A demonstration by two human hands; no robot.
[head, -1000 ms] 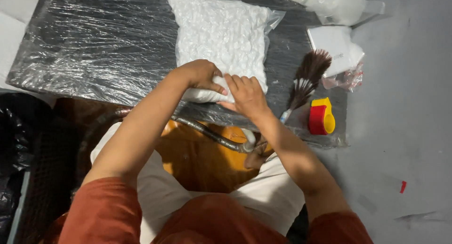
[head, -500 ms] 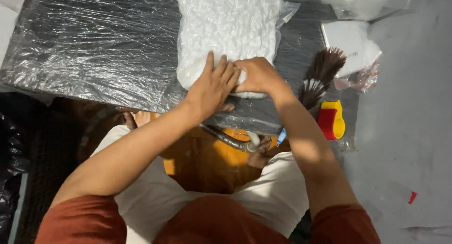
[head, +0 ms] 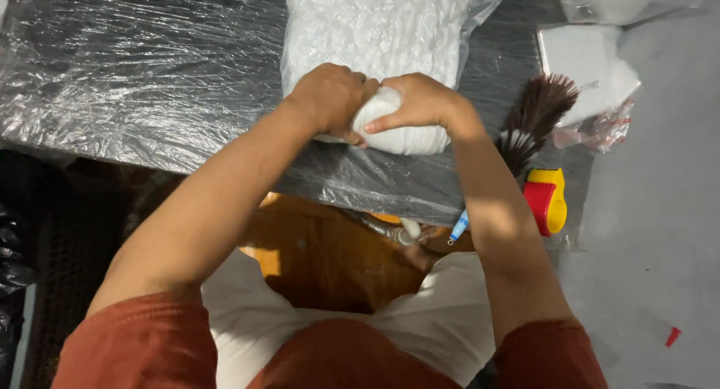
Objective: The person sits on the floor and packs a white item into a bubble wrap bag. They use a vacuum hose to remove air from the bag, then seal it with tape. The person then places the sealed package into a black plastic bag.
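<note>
A white quilted fabric bundle in a clear plastic bag lies on a dark table wrapped in plastic film. My left hand and my right hand both grip the near end of the bundle, which is bunched and rolled up between them. The two hands touch each other at the roll. The rest of the bundle stretches away from me, flat on the table.
A brush with dark bristles and a blue handle lies right of my right forearm. A red and yellow tool sits at the table's near right corner. White packets in clear wrap lie farther right. Grey floor is beyond.
My hands have gone from lying flat on the bundle's near edge to clenching it, and the edge is now rolled up into a tight wad between them.
</note>
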